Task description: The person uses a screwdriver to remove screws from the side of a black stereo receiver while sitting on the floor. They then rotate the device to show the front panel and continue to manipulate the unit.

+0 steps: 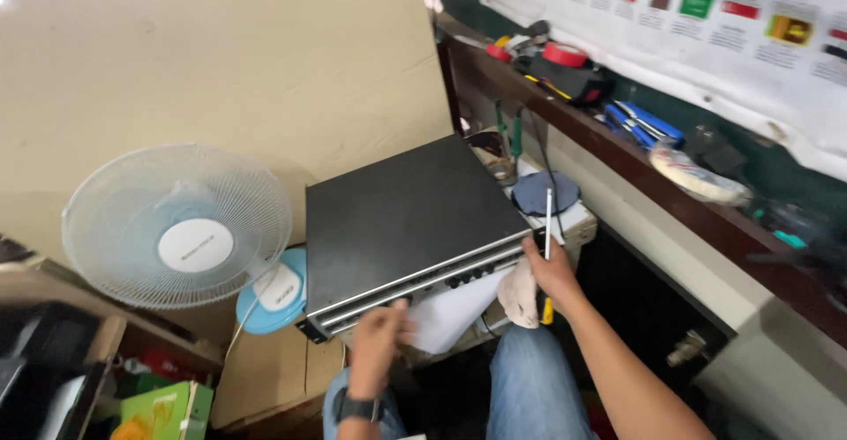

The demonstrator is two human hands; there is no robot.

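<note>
Cramped corner between beige wall and wooden shelf (618, 153). Flat black metal amplifier case (406, 219) overhangs its support. Left hand (378, 345) grips its silver front edge; right hand (549, 272) clasps a white-shafted screwdriver (547, 228) at the right corner.

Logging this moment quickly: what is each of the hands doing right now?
Left hand: on the front edge of the black metal unit; whether it grips cannot be told.
Right hand: closed on a screwdriver, with a whitish cloth at the palm.
</note>
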